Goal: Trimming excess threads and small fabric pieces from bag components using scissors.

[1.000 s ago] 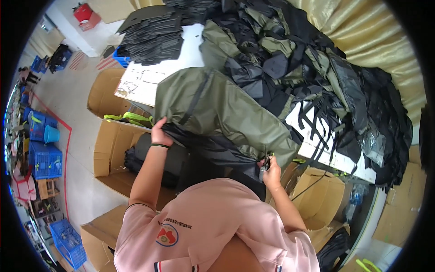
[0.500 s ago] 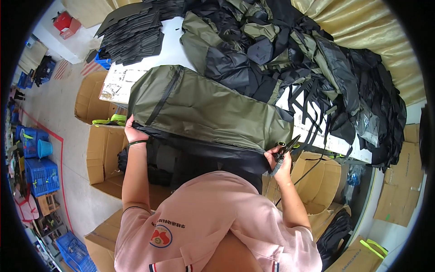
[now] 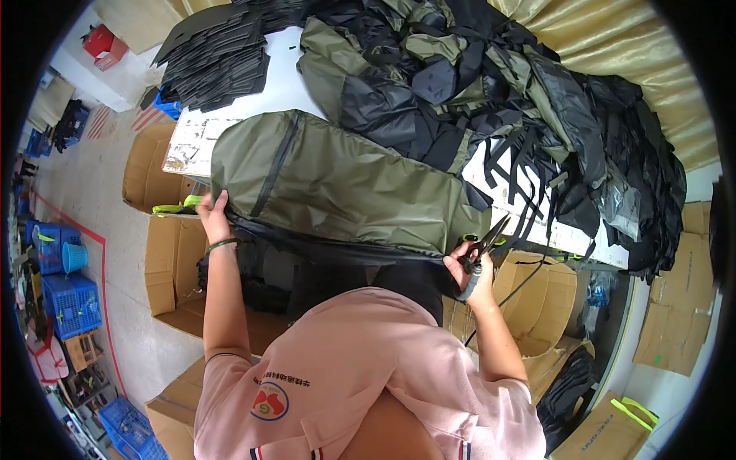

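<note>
A long olive-green fabric bag (image 3: 345, 188) with a black strip across it and a black lower edge stretches between my hands at the table's near edge. My left hand (image 3: 215, 220) is at its left end, thumb and fingers about the edge; the fingertips are partly hidden. In my right hand (image 3: 477, 278) are black scissors (image 3: 488, 239), blades pointing up and right. The fingers of that hand also pinch the bag's lower right corner. Something grey is wrapped near the scissors' handle.
Olive and black fabric pieces (image 3: 437, 84) heap over the white table (image 3: 192, 138). Black flat pieces (image 3: 218, 65) are stacked at the far left. Open cardboard boxes (image 3: 172, 264) stand below the table on both sides. Blue baskets (image 3: 73, 303) line the left floor.
The bag's left end has shifted slightly left, and its black lower side has turned more out of sight. My left hand has moved up and left; the right has barely moved.
</note>
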A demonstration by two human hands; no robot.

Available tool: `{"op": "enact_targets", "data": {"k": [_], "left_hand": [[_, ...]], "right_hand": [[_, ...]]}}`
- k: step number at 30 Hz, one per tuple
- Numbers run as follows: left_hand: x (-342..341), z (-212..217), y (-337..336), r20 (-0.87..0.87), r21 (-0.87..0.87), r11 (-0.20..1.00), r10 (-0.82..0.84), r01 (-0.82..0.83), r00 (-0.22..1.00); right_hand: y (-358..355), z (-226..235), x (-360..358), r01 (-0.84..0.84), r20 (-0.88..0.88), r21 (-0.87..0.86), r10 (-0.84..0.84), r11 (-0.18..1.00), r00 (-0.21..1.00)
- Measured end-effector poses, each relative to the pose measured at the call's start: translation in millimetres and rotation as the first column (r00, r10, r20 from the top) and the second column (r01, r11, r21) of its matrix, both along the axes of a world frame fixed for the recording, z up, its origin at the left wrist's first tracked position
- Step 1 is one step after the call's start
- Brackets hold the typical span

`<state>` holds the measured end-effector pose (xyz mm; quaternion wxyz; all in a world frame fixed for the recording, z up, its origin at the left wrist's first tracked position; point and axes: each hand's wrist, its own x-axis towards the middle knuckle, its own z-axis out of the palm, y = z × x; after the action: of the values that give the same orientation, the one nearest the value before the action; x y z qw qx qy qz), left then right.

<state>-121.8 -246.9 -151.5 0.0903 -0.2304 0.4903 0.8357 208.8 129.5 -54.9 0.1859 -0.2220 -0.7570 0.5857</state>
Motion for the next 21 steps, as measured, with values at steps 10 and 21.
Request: {"op": "enact_targets", "data": {"k": [10,21], "left_hand": [[133,83,167,-0.416,-0.905,0.424,-0.875,0.020,-0.247],[131,66,175,-0.455,-0.889,0.458,-0.884,-0.001,-0.107]], "right_hand": [[-5,43,-6,-0.164,-0.091,-0.262,0.145,0.951,0.985],[9,54,15,-0.192,-0.039,-0.191,0.188,0.963,0.981]]}}
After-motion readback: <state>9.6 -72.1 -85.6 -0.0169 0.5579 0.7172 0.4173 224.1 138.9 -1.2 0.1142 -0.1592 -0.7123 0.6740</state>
